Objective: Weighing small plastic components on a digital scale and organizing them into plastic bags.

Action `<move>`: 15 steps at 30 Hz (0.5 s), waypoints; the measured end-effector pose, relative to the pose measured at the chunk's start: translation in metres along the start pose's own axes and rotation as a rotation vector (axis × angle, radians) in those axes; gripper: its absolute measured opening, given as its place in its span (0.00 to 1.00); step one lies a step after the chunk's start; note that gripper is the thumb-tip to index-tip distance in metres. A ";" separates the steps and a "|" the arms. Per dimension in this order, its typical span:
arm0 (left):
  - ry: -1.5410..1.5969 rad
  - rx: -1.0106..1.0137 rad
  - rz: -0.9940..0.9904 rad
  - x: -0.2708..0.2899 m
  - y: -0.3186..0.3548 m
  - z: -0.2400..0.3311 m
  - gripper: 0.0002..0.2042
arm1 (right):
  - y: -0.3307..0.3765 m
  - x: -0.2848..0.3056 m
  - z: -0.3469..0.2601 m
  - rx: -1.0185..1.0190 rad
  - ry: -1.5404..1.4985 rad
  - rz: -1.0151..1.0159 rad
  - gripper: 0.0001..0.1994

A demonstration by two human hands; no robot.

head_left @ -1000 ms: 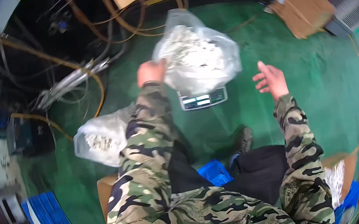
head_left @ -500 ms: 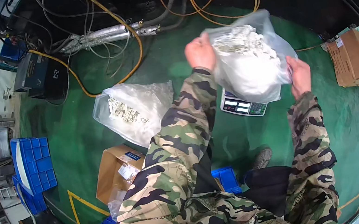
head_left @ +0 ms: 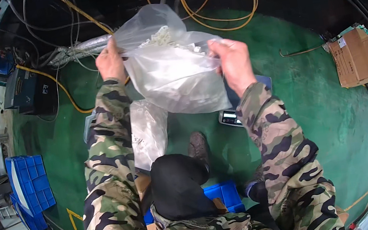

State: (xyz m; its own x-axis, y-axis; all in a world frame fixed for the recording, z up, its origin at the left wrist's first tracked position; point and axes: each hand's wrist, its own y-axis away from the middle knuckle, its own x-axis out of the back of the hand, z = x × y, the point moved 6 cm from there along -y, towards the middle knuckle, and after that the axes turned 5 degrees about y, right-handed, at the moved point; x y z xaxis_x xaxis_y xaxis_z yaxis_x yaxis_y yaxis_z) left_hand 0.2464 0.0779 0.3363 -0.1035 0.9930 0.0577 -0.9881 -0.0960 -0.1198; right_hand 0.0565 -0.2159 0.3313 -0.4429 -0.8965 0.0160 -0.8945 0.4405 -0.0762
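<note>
A clear plastic bag [head_left: 179, 82] with many small white parts [head_left: 162, 39] in it hangs between my hands, its mouth spread at the top. My left hand [head_left: 110, 64] grips the rim on the left. On the right, my right hand [head_left: 234, 61] pinches the other side of the rim. Behind and to the right of the bag, a digital scale [head_left: 230, 117] stands on the green floor, mostly hidden by the bag and my right forearm. A second plastic bag [head_left: 148, 130] of white parts lies on the floor, partly behind my left forearm.
Blue crates [head_left: 31, 182] are stacked at the left, and a blue bin [head_left: 225, 195] sits by my legs. A cardboard box [head_left: 354, 58] stands at the right. Yellow hoses [head_left: 185, 4] and cables lie along the far side beside dark machinery [head_left: 36, 92].
Both hands have carried the bag from above the scale leftward, off it and toward the other bag. My leg and shoe have come into view below.
</note>
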 end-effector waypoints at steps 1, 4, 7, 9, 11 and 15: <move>-0.017 0.004 -0.020 0.006 -0.010 -0.008 0.19 | 0.005 -0.010 0.004 0.103 0.067 -0.001 0.14; -0.184 0.050 -0.114 0.030 -0.039 -0.054 0.18 | 0.034 -0.050 0.062 -0.084 0.099 -0.030 0.14; -1.142 -0.624 -0.374 0.038 -0.024 -0.094 0.16 | 0.077 -0.099 0.119 -0.159 0.288 -0.240 0.15; -1.332 -0.496 -0.464 0.050 -0.006 -0.140 0.17 | 0.104 -0.106 0.165 -0.449 0.588 -0.509 0.18; -1.059 -0.063 -0.305 0.071 0.005 -0.169 0.19 | 0.124 -0.097 0.177 -0.514 0.313 -0.438 0.18; -0.905 0.267 0.015 0.089 0.023 -0.181 0.21 | 0.156 -0.048 0.165 -0.515 0.118 -0.426 0.20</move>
State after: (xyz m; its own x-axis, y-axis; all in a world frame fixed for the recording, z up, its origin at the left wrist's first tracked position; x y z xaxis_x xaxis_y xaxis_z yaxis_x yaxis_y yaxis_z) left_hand 0.2353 0.1764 0.1598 -0.0542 0.5709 0.8193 -0.9677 -0.2323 0.0978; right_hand -0.0518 -0.1119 0.1537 -0.0230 -0.9985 0.0506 -0.8946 0.0431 0.4447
